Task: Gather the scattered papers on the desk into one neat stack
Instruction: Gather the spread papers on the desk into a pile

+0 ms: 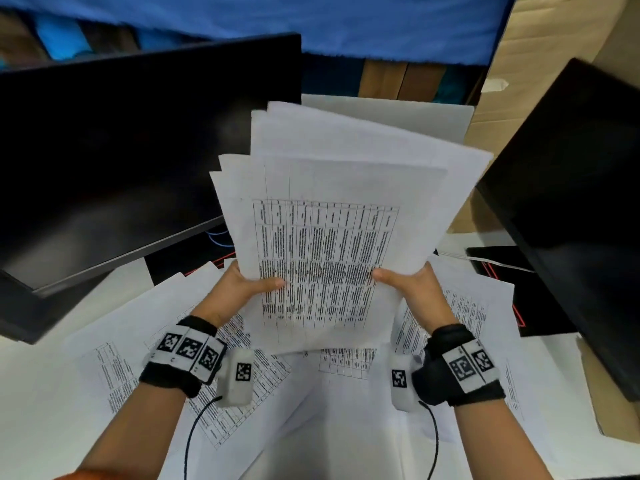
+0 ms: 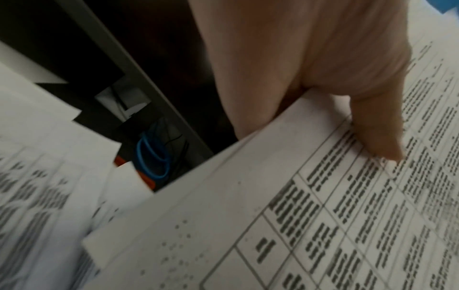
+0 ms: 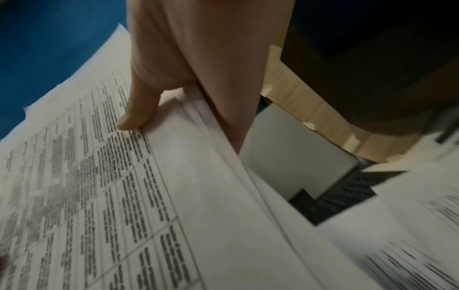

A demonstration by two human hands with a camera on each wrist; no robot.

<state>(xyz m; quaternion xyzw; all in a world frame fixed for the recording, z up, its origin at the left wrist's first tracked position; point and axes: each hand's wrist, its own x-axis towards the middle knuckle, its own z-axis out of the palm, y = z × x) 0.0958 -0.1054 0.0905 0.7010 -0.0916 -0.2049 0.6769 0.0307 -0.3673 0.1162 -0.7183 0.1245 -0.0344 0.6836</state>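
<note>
A fanned bundle of printed sheets (image 1: 332,209) stands raised above the desk, held between both hands, its edges uneven. My left hand (image 1: 249,284) grips its left side, thumb on the front page and fingers behind. My right hand (image 1: 405,282) grips the right side the same way. The left wrist view shows the thumb (image 2: 377,133) pressed on the table print of the bundle (image 2: 285,206). The right wrist view shows the other thumb (image 3: 139,111) on the top sheet (image 3: 149,196). More loose papers (image 1: 114,362) lie spread on the white desk (image 1: 27,410) under my arms.
A dark monitor (image 1: 131,143) stands at the left and another (image 1: 571,188) at the right, close to the bundle. Cardboard boxes (image 1: 540,46) sit at the back right. Blue cables (image 1: 218,237) hang under the left monitor. A black pad (image 1: 526,292) lies under the right monitor.
</note>
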